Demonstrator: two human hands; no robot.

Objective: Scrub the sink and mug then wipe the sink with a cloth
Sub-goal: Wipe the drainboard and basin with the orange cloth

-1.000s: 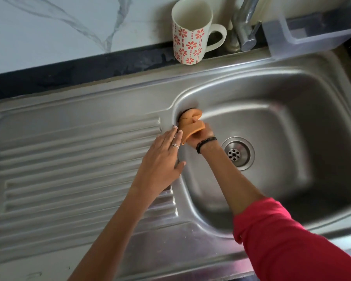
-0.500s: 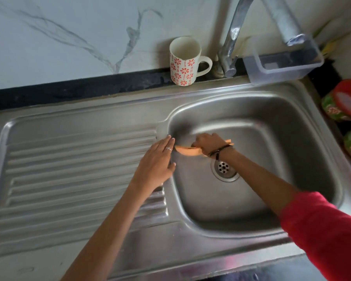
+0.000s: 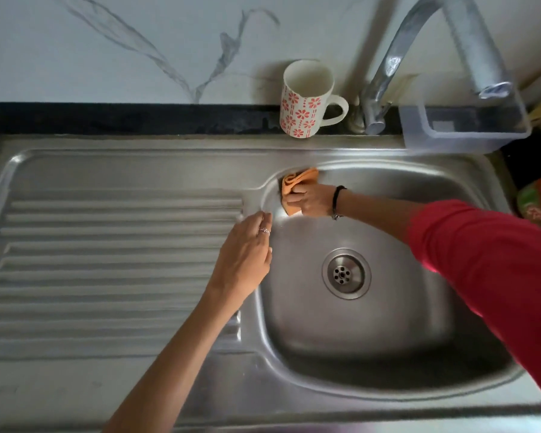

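- No legible text, label, brand, number or sign on any surface.
- Mug point(image 3: 306, 101): red flower pattern only; no lettering.

Black stone counter point(image 3: 122, 118) under a marble-patterned wall, carrying: inset steel sink point(image 3: 356, 398) with ribbed drainboard point(image 3: 107, 260) at left; flowered mug point(image 3: 305, 100) upright on the back ledge; clear plastic tub point(image 3: 463, 129) beside the tap point(image 3: 384, 79).

White marble-look wall point(image 3: 107, 48) with grey veining rises behind a dark countertop strip point(image 3: 122, 118); a chrome tap point(image 3: 419, 42) arches at far right beside a clear plastic container point(image 3: 463, 129), in soft daylight
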